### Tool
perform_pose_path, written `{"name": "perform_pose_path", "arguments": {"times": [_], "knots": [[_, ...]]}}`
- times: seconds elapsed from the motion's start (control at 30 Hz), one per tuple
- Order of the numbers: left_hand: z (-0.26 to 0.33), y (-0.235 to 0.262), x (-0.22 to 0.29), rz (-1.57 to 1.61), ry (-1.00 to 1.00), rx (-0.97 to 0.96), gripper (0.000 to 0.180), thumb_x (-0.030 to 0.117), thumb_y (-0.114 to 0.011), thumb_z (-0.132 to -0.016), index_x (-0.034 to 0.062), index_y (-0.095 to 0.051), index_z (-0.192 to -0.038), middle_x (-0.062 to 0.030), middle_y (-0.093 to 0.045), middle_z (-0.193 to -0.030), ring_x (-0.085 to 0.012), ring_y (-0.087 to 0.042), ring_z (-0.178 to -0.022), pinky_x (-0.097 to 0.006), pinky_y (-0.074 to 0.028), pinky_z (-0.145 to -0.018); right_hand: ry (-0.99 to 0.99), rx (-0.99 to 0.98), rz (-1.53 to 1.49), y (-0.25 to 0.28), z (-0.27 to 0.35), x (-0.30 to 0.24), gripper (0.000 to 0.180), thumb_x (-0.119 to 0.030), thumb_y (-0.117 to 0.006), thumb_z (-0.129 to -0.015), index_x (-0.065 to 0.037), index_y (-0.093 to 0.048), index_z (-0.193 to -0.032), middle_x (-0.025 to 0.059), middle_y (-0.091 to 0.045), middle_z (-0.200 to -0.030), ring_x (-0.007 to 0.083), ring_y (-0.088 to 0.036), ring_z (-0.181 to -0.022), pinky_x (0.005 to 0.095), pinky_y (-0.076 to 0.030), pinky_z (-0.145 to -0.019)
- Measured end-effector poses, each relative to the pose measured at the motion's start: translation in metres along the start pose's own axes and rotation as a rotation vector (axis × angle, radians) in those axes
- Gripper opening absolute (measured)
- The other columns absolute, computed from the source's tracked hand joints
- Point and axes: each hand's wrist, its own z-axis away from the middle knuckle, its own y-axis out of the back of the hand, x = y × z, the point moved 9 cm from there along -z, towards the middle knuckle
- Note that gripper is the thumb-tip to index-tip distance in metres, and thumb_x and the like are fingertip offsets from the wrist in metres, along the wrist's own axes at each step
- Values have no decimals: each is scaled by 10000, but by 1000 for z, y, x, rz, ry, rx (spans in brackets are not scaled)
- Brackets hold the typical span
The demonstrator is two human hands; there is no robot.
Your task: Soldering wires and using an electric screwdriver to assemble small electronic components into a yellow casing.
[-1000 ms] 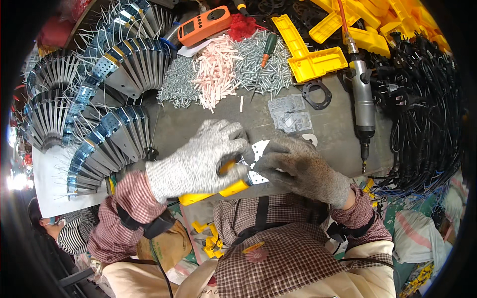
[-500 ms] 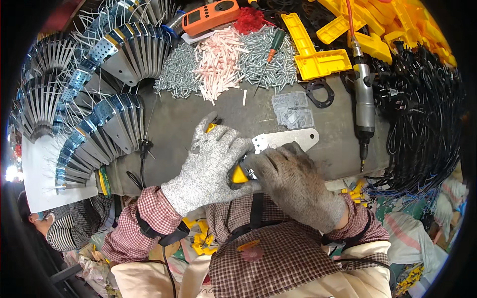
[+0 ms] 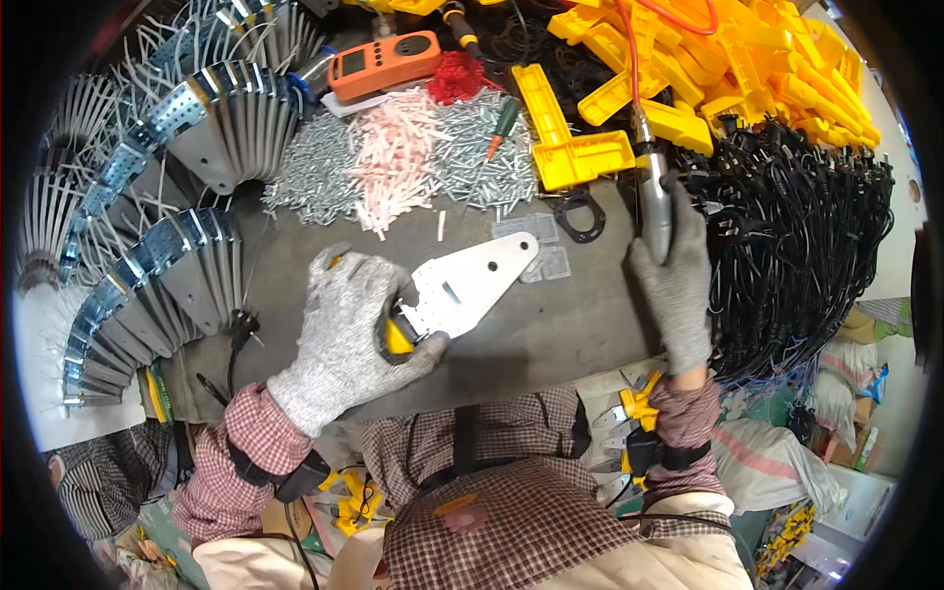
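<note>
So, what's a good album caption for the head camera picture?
Gloved left hand holding a yellow piece with a metal plate, right hand on a silver power tool.

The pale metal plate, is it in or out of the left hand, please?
In: the left hand holds the pale metal plate, thumb at its wider end.

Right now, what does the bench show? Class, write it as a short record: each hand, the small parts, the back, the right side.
Left hand: pale grey glove, holding a yellow plastic part and a flat silver metal plate
Right hand: darker grey glove, on a silver cylindrical driver with a red hose
Small parts: pale pink sticks between two heaps of silver metal screws
Back: orange handheld meter
Right side: bundled black cables
</note>
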Motion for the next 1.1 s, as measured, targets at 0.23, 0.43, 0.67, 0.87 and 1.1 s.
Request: {"name": "perform_pose_path", "arguments": {"times": [0.23,0.43,0.67,0.87,1.1], "knots": [[4,-2,-5,23,-40,45,446,374,-847,-689,97,-595,-931,-79,-545,-847,-306,-583,-867,-526,-349,-1075,-367,-215,-1853,-49,11,-64,670,-215,-654,-945,-43,-354,-1519,229,-487,-1454,286,-617,-1157,504,-455,-1095],[1,1,-4,42,-49,42,473,395,-833,-671,81,-610,-946,-105,-561,-871,-338,-586,-902,-535,-368,-1067,-502,-260,-2376,-106,22,-90,370,-194,-618,-989,-114,-543,-1342,143,-569,-1328,192,-578,-954,465,-464,-997],[-1,-5,-5,42,-28,-32,447,350,-834,-645,88,-625,-941,-90,-600,-919,-335,-603,-927,-546,-350,-1091,-658,-309,-2359,-119,35,-90,361,-123,-617,-969,-105,-543,-1322,112,-608,-1234,176,-594,-955,440,-470,-957],[-3,-6,-6,42,-21,-53,461,364,-835,-627,82,-632,-930,-95,-605,-935,-340,-604,-951,-563,-345,-1095,-699,-306,-2334,-122,35,-90,304,-124,-611,-975,-137,-525,-1266,105,-582,-1213,167,-584,-933,438,-495,-950],[-5,-6,-3,38,-18,-52,467,361,-836,-615,78,-641,-932,-94,-611,-932,-333,-610,-952,-568,-343,-1099,-669,-340,-2384,-124,38,-92,276,-160,-614,-978,-121,-535,-1240,84,-584,-1151,183,-597,-955,465,-516,-948]]}}
